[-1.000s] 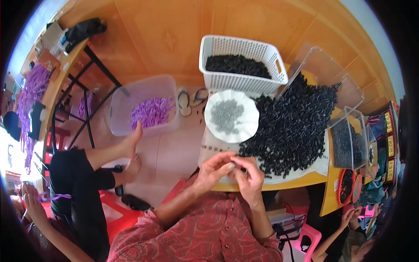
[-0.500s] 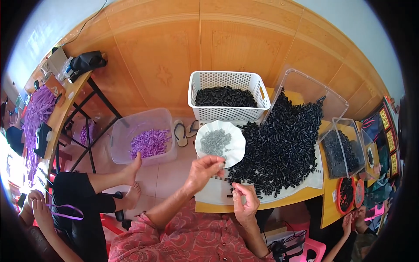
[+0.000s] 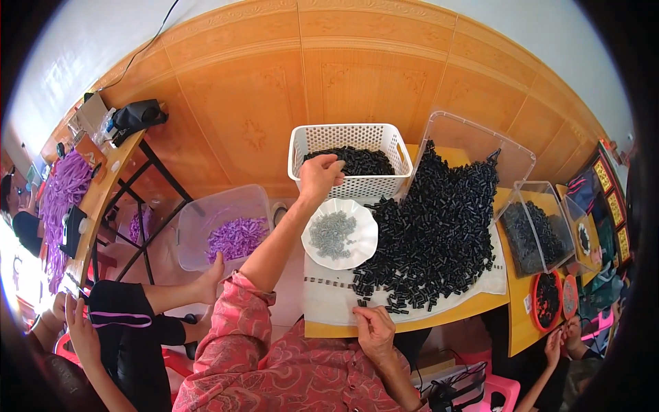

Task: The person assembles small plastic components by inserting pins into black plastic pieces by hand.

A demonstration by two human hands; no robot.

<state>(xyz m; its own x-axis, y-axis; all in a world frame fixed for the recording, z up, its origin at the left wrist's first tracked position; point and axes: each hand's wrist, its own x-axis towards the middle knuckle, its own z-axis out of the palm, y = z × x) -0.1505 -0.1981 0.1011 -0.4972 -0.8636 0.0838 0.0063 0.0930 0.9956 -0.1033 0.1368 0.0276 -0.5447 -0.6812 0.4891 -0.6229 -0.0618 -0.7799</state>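
Observation:
My left hand (image 3: 321, 178) is stretched out over the near rim of a white perforated basket (image 3: 350, 185), which holds small black tube-like pieces (image 3: 364, 162). Its thumb and fingertips are pinched together; whatever is between them is too small to make out. Below that wrist, a white scalloped plate (image 3: 364, 257) carries a pile of small clear-grey pieces (image 3: 332, 233). Near the table's front edge, my right hand (image 3: 375, 331) rests with its fingertips together, just below a few loose black pieces; its grip is partly hidden. A large heap of black tube pieces (image 3: 432, 240) spreads to its upper right.
A tilted clear bin (image 3: 480, 141) backs the heap on the yellow table (image 3: 412, 328). Another clear box (image 3: 535, 233) and a red tray (image 3: 547, 301) stand at right. On the floor at left is a tub of purple pieces (image 3: 237, 237). Other people's hands (image 3: 82, 329) work nearby.
My left hand has moved from the plate's near rim up and forward to the basket. My right hand has shifted slightly left and down, its fingers now lowered at the table's edge.

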